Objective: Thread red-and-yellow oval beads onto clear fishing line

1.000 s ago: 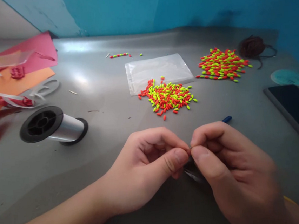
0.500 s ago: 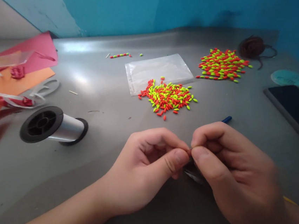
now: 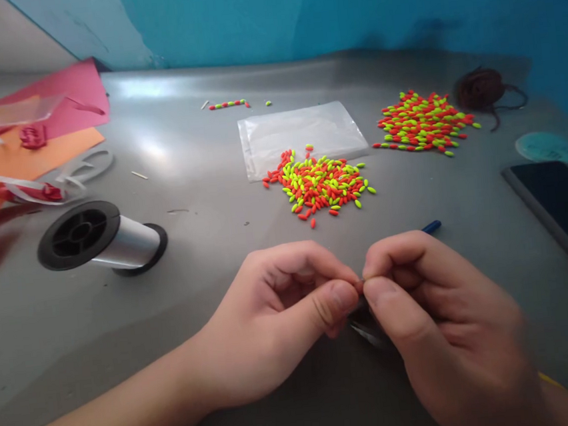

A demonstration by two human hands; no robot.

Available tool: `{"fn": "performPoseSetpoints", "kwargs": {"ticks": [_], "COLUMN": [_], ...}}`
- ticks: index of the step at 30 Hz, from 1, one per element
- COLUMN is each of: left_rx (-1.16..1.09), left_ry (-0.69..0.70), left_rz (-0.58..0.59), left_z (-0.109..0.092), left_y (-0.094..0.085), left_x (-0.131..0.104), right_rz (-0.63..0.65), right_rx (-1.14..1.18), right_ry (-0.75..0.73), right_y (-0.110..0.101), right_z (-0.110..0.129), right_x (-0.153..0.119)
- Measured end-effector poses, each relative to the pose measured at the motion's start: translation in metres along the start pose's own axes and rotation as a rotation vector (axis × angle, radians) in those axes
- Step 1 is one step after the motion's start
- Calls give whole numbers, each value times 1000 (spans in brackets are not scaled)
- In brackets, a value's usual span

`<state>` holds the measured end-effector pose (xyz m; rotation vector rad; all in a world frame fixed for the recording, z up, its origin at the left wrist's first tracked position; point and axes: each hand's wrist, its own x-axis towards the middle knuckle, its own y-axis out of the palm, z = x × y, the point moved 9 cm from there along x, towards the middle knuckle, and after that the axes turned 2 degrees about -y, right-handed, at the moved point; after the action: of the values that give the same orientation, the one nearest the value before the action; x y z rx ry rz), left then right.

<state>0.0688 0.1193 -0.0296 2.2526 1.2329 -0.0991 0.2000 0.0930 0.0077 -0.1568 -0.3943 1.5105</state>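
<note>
My left hand (image 3: 289, 319) pinches a small red bead (image 3: 359, 287) between thumb and forefinger, mostly hidden by the fingertips. Right against it, my right hand (image 3: 439, 318) has its thumb and forefinger pressed together at the bead's other end; whatever they grip there is too small to make out. Just beyond the hands lies a loose pile of red and yellow-green oval beads (image 3: 324, 182), partly on a clear plastic bag (image 3: 301, 131). Under the fingers shows part of a dark, shiny object (image 3: 368, 332), largely covered by my right hand.
A spool of clear line (image 3: 126, 245) stands at left, near scissors (image 3: 86, 168) and pink and orange sheets (image 3: 57, 154). At right are strung beads (image 3: 421, 123), dark yarn (image 3: 480, 89), a teal disc (image 3: 546, 147) and a phone (image 3: 562, 213). A short bead row (image 3: 227, 104) lies far back.
</note>
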Motion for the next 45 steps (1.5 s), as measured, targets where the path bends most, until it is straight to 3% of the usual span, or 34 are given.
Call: {"fn": "performPoseSetpoints", "kwargs": {"ticks": [45], "left_rx": [14], "left_ry": [-9], "left_rz": [-21], "left_z": [0], "left_y": [1], "left_x": [0], "right_rz": [18], "right_rx": [16], "right_ry": [3], "right_y": [0], "right_z": [-1], "right_x": [1]}}
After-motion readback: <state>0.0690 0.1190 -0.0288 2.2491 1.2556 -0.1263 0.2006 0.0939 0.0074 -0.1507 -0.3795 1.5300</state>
